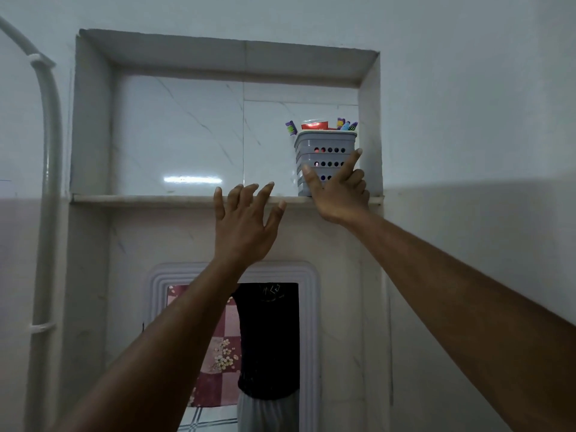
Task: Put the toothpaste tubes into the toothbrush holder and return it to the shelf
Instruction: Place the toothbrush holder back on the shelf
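A grey perforated toothbrush holder (324, 151) stands on the marble shelf (140, 198) in the right corner of a wall niche. A red toothpaste tube (314, 125) and several toothbrush ends poke out of its top. My right hand (339, 191) rests against the holder's front, thumb on its left side and forefinger stretched up its right side, the other fingers curled. My left hand (246, 216) is raised just below the shelf edge, left of the holder, fingers spread and holding nothing.
The niche's right wall (371, 129) is right beside the holder. A white pipe (50, 151) runs down the left wall. Below the shelf hangs a white-framed mirror (308, 338) reflecting a person's dark shirt and a checked cloth.
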